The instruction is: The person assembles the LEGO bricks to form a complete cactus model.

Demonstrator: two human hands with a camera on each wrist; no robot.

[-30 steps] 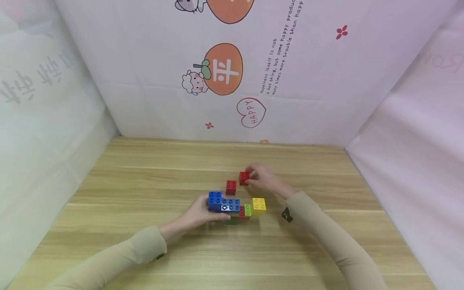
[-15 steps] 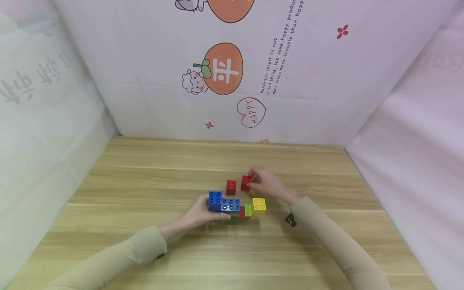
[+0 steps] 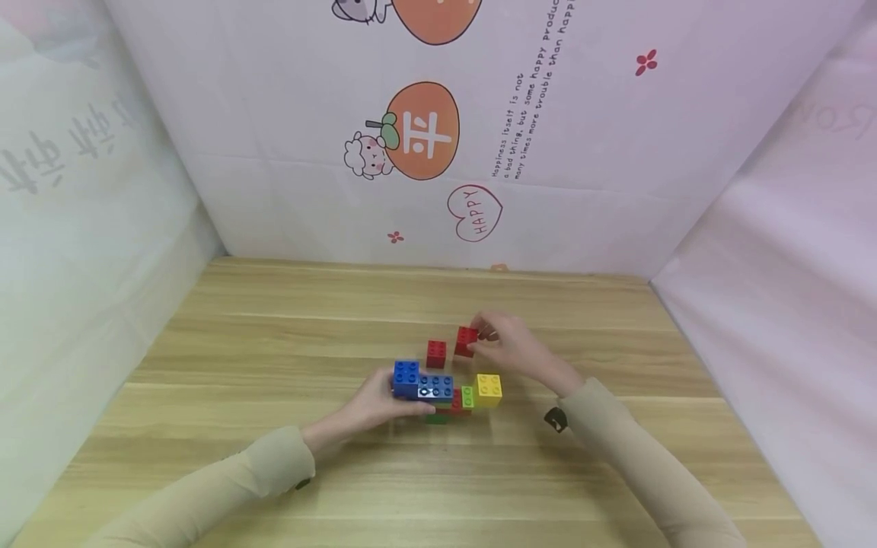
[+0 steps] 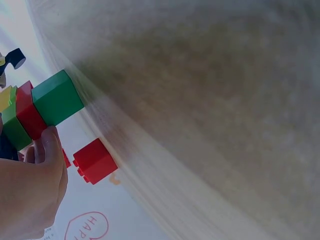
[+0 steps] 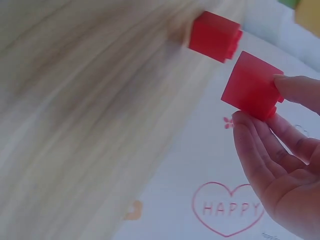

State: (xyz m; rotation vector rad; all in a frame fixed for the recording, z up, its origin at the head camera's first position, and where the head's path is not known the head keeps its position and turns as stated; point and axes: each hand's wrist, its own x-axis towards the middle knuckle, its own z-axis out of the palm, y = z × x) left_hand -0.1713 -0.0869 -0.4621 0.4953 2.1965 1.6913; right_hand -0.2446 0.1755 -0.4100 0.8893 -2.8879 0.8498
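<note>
My left hand (image 3: 375, 403) grips a built-up piece of toy building bricks near the middle of the table. Its blue bricks (image 3: 406, 378) sit on top at the left, a yellow brick (image 3: 489, 389) at the right end, with lime and red bricks between. In the left wrist view, a green brick (image 4: 57, 97) shows at the bottom of the build. My right hand (image 3: 510, 346) pinches a red brick (image 5: 252, 85) between thumb and fingers, behind the build; whether it touches the table is unclear. A second red brick (image 3: 436, 355) stands on the table to its left.
The wooden table (image 3: 288, 342) is enclosed at the back and both sides by pale printed cloth walls (image 3: 288, 175). Bare wood lies around the bricks, in front and on both sides.
My right hand and its red brick have shifted slightly to the right, dipping nearer me and then back a little. The left hand, the build and the other red brick have stayed in place.
</note>
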